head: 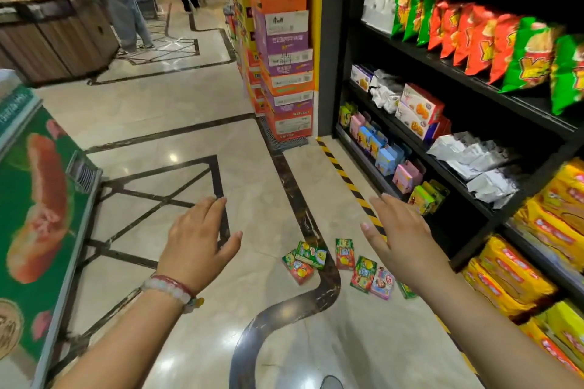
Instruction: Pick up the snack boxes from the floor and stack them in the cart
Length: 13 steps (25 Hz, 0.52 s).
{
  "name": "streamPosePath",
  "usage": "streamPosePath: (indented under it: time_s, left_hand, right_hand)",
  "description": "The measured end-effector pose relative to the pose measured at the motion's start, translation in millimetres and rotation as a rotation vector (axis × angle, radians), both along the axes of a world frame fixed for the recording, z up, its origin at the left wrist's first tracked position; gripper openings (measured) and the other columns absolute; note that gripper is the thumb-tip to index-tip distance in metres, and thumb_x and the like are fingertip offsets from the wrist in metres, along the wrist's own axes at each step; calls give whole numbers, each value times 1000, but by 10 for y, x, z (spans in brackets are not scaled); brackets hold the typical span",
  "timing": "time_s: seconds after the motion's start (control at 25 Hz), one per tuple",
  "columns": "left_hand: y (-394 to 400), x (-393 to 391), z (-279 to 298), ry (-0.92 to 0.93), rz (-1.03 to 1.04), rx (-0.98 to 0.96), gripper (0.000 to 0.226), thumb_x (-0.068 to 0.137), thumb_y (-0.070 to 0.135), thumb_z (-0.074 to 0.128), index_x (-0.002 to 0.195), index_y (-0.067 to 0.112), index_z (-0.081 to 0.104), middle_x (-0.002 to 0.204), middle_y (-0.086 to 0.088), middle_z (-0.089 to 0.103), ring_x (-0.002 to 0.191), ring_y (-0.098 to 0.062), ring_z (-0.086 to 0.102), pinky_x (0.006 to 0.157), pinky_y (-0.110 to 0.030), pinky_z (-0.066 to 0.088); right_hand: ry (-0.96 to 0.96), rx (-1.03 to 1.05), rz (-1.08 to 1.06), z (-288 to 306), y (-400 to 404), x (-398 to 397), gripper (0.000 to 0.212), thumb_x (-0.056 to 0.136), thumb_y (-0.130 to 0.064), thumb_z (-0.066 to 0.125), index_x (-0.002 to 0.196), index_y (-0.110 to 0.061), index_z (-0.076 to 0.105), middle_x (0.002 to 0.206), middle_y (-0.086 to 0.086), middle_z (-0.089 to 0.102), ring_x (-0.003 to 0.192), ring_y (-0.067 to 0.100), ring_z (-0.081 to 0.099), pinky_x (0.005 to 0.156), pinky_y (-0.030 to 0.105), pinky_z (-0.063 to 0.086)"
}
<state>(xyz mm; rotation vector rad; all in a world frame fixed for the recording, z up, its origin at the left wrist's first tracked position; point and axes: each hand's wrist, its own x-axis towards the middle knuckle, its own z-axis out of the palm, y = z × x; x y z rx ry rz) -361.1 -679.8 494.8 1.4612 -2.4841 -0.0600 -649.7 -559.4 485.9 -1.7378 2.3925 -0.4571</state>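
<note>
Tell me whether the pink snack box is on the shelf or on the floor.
On the floor. The pink snack box lies flat on the tiles beside a green box, below the right hand.

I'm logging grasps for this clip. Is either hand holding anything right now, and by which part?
Nothing is held. The left hand and right hand are both open in the air above the snack boxes on the floor.

Nothing in this view reads clearly. The stacked cartons (286, 50) at the aisle end carry white labels with dark characters, too blurred to make out. The chip bags (493, 44) on the top shelf show large yellow lettering that stays illegible. The green freezer panel (34, 199) bears pale print along its upper edge, smeared. The snack boxes (343, 265) on the floor show only tiny unreadable print.
</note>
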Motion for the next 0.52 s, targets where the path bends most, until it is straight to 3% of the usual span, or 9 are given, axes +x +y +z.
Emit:
streamPosePath:
  time_s: [0.32, 0.52]
  left_hand:
    - [-820, -583, -289, -29, 39, 31, 69, 80, 52, 36, 129, 5, 51, 127, -18, 56, 112, -36, 56, 91, -49, 45]
    - [-1468, -787, -621, -56, 9, 72, 68, 81, 52, 36, 130, 6, 50, 129, -18, 55, 115, -36, 55, 93, -50, 45]
  right_hand:
    - [13, 21, 72, -287, -1025, -537, 56, 97, -50, 27, 146, -22, 28, 150, 4, 31, 138, 22, 25, 111, 37, 21]
    - [-41, 70, 45, -561, -1571, -717, 55, 98, -48, 29, 147, -23, 25, 154, 4, 24, 140, 23, 21, 113, 35, 17]
